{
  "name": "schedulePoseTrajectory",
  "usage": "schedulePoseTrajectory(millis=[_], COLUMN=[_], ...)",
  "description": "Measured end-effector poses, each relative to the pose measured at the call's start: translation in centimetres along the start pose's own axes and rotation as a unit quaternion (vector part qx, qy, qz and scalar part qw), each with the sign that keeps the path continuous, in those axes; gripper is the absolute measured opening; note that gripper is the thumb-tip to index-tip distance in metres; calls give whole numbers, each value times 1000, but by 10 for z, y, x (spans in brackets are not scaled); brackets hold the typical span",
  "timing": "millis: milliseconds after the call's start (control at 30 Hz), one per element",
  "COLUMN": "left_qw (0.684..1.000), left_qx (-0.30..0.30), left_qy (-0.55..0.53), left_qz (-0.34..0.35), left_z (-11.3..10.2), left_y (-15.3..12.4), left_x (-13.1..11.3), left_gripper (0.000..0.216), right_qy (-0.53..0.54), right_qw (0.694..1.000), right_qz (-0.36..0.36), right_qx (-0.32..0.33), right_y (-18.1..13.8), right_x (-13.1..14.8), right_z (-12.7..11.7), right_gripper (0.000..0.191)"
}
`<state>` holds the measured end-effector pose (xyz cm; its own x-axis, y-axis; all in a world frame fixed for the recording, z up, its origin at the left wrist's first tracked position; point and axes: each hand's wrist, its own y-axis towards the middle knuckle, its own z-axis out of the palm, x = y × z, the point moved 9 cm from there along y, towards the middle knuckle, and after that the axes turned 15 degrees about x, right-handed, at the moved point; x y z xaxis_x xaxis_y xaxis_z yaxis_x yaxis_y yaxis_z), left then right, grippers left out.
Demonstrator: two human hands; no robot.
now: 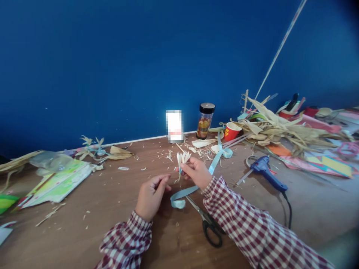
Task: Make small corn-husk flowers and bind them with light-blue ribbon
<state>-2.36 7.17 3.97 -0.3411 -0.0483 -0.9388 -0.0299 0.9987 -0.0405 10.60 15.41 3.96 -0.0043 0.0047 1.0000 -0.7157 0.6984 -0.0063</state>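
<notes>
My right hand point(196, 172) pinches a small pale flower made of corn husk point(183, 157) and holds it upright above the wooden table point(117, 209). A light blue ribbon point(193, 183) runs from behind that hand down to a loop on the table. My left hand point(151, 196) hovers just left of the flower with its fingers curled together; I cannot make out what they hold, if anything. Black-handled scissors point(207, 220) lie shut under my right forearm. Both sleeves are red-and-white checked.
A blue glue gun point(266, 172) with its cord lies to the right. At the back stand a dark-lidded jar point(205, 121), a red paper cup point(231, 131) and a pile of dry corn husks point(283, 129). Green printed packets point(58, 183) lie at the left, with husk scraps about.
</notes>
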Motion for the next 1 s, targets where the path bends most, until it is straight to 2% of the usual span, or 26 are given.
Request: schedulePoseTrajectory(millis=[67,133,233,367,467,633,700,767,833,900,933,1000], left_qw=[999,993,958,915,896,876,863,855,857,863,865,868], left_qx=[-38,-46,-39,-8,9,25,52,83,113,142,157,186], left_qy=[-15,-111,-280,-395,-439,-482,-503,-513,-503,-486,-477,-461], left_qz=[-11,-23,-49,-75,-67,-13,0,2,-2,-9,-11,-14], left_z=[-7,-9,-6,-3,-4,-9,-7,-4,0,6,10,18], left_y=[0,2,4,5,4,-4,-10,-18,-25,-30,-31,-32], left_x=[6,16,28,30,23,4,-4,-10,-15,-19,-21,-24], left_gripper=[33,37,42,44,47,56,60,65,69,73,75,78], right_qy=[-3,-8,-23,-35,-40,-108,-148,-227,-289,-296,-280,-209], right_qw=[1000,998,992,990,997,991,984,970,956,955,959,968], right_qz=[-22,-47,-87,-104,-57,82,93,78,45,0,-16,-19], right_qx=[-20,-49,-92,-89,-41,16,38,39,16,9,33,136], right_y=[-1,-4,-10,-11,-1,15,17,13,5,-6,-9,-15], right_x=[11,26,56,85,74,8,-3,2,20,39,46,47], right_z=[-6,-15,-31,-41,-29,4,13,15,13,17,24,49], right_gripper=[26,27,28,30,29,20,19,23,29,32,33,35])
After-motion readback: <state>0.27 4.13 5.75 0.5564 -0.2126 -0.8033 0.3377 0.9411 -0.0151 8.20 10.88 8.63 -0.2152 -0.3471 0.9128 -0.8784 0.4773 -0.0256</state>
